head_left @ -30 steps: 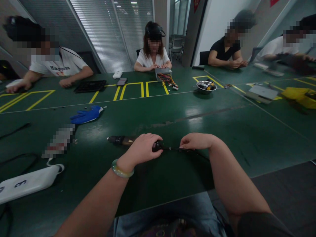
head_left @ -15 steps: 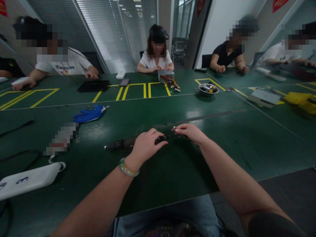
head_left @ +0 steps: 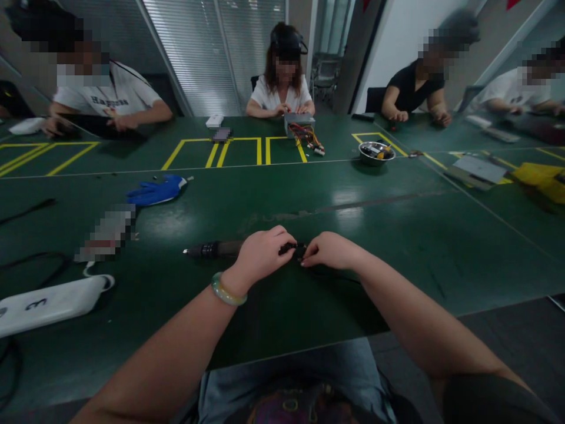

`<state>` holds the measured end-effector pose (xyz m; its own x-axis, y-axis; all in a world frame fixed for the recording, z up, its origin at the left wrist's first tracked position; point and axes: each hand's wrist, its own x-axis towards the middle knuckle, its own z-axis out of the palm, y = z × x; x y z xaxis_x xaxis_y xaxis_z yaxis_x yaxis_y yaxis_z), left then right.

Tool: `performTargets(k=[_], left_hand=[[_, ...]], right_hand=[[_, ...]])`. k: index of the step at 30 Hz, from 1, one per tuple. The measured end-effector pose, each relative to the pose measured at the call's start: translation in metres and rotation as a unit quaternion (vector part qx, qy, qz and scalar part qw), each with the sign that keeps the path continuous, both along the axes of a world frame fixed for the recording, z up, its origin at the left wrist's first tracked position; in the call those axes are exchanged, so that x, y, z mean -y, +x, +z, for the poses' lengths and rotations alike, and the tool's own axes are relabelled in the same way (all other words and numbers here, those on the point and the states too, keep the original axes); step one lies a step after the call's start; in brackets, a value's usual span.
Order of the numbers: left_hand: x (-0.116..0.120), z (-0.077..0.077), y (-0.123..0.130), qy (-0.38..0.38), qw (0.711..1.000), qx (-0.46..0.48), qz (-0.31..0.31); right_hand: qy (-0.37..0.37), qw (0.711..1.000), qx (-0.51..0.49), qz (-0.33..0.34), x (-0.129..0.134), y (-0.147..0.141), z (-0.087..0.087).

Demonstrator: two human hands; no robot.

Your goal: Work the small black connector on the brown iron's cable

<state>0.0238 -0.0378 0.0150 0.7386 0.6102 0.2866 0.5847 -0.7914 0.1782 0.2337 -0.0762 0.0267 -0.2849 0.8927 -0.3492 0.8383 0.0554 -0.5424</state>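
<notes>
An electric screwdriver (head_left: 220, 249) lies on the green table with its metal tip pointing left. My left hand (head_left: 265, 253), with a bangle on its wrist, is closed around the tool's rear part and hides much of it. Close by on the right, my right hand (head_left: 331, 252) has its fingers pinched on a dark cable plug (head_left: 301, 251) at the tool's back end. Whether the plug is seated in the tool cannot be made out. A thin black cable (head_left: 338, 275) runs from there to the right, beneath my right wrist.
To the left lie a blue glove (head_left: 156, 191) and a white power bank (head_left: 53, 305) marked 3. Across the table, a person handles a metal box (head_left: 300, 123) with coloured wires. A steel bowl (head_left: 376, 154) of small parts stands right of it.
My right hand has come left and down onto the tool's rear end, its fingers now against the plug. The co-worker at far left has lifted a black panel off the table.
</notes>
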Motion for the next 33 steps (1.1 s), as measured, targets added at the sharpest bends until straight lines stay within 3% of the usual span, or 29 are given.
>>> performTargets(k=[4, 9, 14, 20, 28, 33], left_hand=[[-0.004, -0.003, -0.001, 0.005, 1.000, 0.020, 0.003], [-0.006, -0.006, -0.001, 0.011, 1.000, 0.024, 0.001], [-0.006, -0.007, -0.001, 0.008, 1.000, 0.028, -0.010], [-0.005, -0.006, -0.001, 0.012, 0.999, 0.035, -0.021], [-0.003, -0.004, 0.000, 0.009, 0.999, 0.038, -0.017], [-0.001, -0.004, 0.003, 0.002, 0.999, 0.039, -0.005]], right_hand=[[0.035, 0.984, -0.112, -0.137, -0.001, 0.007, -0.023], [0.098, 0.951, -0.204, -0.209, 0.004, -0.001, -0.037], [0.155, 0.953, -0.163, -0.202, 0.004, -0.008, -0.029], [0.161, 0.956, -0.158, -0.188, 0.001, -0.010, -0.026], [0.092, 0.946, -0.232, -0.206, -0.002, -0.012, -0.035], [0.058, 0.936, -0.271, -0.216, 0.000, -0.014, -0.032]])
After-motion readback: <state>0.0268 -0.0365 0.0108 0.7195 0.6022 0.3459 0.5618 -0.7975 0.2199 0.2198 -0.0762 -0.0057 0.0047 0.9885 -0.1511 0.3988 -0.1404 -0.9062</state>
